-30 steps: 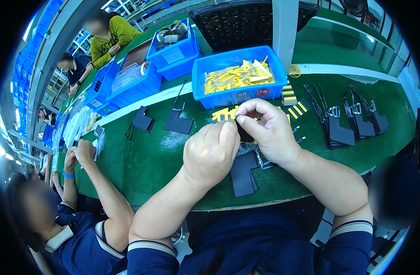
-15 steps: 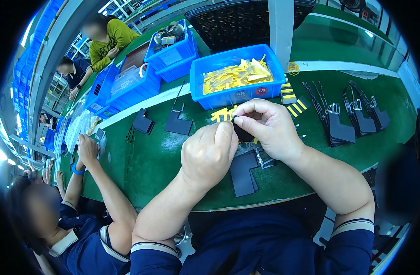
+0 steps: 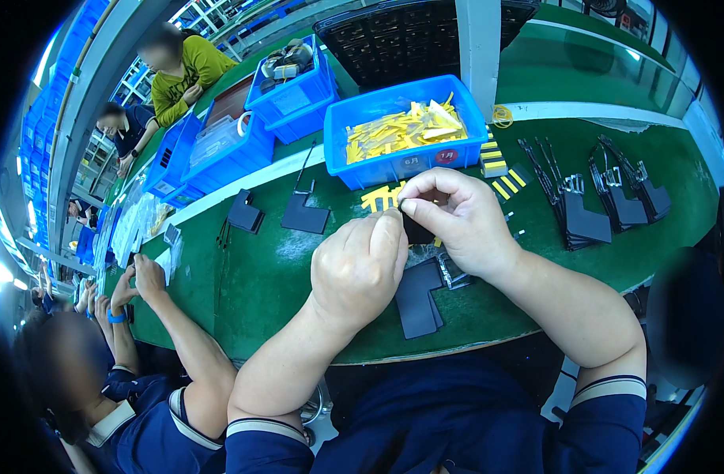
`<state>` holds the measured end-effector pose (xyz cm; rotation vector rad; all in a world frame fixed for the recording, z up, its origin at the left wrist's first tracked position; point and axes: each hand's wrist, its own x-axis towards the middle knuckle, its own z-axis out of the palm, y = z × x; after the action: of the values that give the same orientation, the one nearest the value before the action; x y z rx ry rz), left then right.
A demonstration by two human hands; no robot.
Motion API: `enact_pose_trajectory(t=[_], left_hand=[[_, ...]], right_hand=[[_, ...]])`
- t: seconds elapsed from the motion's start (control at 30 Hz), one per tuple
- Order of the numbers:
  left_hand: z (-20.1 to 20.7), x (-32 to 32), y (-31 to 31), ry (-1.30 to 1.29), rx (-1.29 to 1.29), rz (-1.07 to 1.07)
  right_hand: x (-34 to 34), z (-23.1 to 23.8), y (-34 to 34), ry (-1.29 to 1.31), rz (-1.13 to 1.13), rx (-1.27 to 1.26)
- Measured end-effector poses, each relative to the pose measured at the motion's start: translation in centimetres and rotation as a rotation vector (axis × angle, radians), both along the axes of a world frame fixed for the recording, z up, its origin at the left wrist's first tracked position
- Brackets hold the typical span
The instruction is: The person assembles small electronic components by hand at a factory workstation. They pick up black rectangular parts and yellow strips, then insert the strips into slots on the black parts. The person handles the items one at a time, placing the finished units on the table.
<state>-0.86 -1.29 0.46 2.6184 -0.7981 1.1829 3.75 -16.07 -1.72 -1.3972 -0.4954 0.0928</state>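
My left hand (image 3: pixel 356 265) is closed, its fingertips pinched against those of my right hand (image 3: pixel 463 220). Thumb and forefinger of the right hand press together in a pinch too. What sits between the fingertips is small and mostly hidden. A black piece (image 3: pixel 418 231) shows between the hands, largely covered by them. Just below, a short stack of flat dark grey L-shaped parts (image 3: pixel 416 304) with a silvery connector end lies on the green table (image 3: pixel 251 316). Beyond my fingers are yellow strips (image 3: pixel 375 199), partly hidden.
A blue bin (image 3: pixel 404 164) of yellow strips stands ahead. More L-shaped parts with black cables (image 3: pixel 588 221) lie at the right, others (image 3: pixel 305 217) at the left. Yellow-and-black striped pieces (image 3: pixel 510 183) lie by the bin. A co-worker's hands (image 3: pixel 147 278) work at the left.
My hands stay pinched together in almost the same place. At the left, the co-worker's hands have shifted slightly left and down.
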Motion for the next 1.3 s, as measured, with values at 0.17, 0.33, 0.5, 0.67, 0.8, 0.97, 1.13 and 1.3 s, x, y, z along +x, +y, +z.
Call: enact_pose_trajectory(t=[0.17,0.33,0.5,0.67,0.8,0.97,1.13,1.3], left_hand=[[-0.3,0.3,0.6,0.118,-0.147,-0.041],[-0.1,0.7,1.0,0.255,-0.331,-0.095],[0.4,0.5,0.9,0.525,-0.600,-0.061],[0.8,0.5,1.3,0.649,-0.671,-0.089],[0.3,0.7,1.6,0.669,-0.707,-0.082],[0.3,0.7,1.6,0.694,-0.745,-0.105],[0.9,0.5,0.8,0.464,-0.536,-0.060],[0.4,0.6,0.9,0.189,-0.279,-0.080]], right_hand=[[0.6,0.6,-0.9,-0.045,0.035,-0.096],[0.6,0.7,-0.9,-0.114,-0.018,-0.124],[0.7,1.0,-1.2,-0.111,-0.011,-0.141],[0.5,1.1,-1.2,-0.181,-0.023,-0.166],[0.5,1.1,-1.3,-0.195,-0.007,-0.193],[0.4,1.3,-1.1,-0.191,-0.039,-0.177],[0.4,1.1,-1.1,-0.274,-0.068,-0.187],[0.0,1.2,-0.8,-0.108,-0.024,-0.190]])
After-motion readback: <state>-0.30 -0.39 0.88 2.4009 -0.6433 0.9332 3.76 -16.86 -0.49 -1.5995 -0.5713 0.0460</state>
